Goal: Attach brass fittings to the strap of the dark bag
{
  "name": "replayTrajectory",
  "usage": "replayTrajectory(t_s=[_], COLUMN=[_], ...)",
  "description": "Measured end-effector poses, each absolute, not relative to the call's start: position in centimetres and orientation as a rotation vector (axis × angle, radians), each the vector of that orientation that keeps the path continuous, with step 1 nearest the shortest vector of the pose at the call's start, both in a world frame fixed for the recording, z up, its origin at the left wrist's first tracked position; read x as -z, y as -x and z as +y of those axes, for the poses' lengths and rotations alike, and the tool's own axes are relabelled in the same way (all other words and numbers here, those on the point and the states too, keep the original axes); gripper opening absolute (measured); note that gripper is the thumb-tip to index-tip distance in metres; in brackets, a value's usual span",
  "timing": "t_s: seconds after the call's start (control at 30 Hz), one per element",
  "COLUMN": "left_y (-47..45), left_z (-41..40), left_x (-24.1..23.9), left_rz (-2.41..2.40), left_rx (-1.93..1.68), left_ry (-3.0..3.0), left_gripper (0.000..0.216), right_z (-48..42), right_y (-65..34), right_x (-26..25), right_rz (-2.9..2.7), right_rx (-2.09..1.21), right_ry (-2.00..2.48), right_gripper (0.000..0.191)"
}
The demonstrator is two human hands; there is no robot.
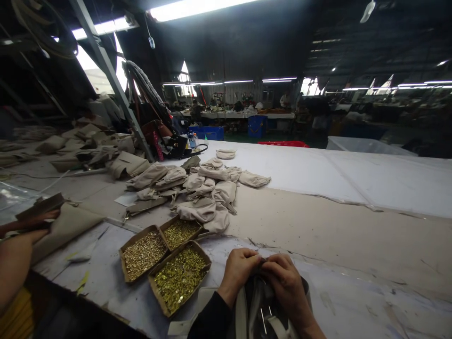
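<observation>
My left hand (239,272) and my right hand (287,285) meet at the front of the table, fingertips close together. Both pinch the dark top edge of a bag (259,308) with pale straps and a shiny dark inside. Anything small between the fingertips is hidden. Left of my hands sit three shallow cardboard boxes: one of yellow-gold metal rivets (181,278), one of copper-gold rivets (144,254), and a smaller box of gold pieces (180,233) behind them.
A heap of beige fabric pouches (205,188) lies behind the boxes. At the far left a co-worker's arm (16,263) reaches to a beige bag piece (70,226). More bag parts (88,146) and a slanted metal post (113,80) stand beyond.
</observation>
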State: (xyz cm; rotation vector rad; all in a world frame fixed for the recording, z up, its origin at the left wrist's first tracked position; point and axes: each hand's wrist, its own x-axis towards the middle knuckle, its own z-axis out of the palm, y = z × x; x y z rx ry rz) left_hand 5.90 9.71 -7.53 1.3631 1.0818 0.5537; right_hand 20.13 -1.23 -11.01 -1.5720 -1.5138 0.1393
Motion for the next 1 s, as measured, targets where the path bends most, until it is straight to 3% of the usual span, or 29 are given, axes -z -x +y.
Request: replayTrajectory(t_s=[1.0], left_y=[-5.95], left_z=[9.35], left_x=[7.20], left_rz=[1.068], left_rx=[-0.518], left_ry=[-1.431], left_gripper=[0.031], right_z=[-1.40], right_y=[-20.04], right_x=[11.70], right_rz=[-1.327], right_rx=[-0.278], right_ry=[1.542], right_gripper=[0.014])
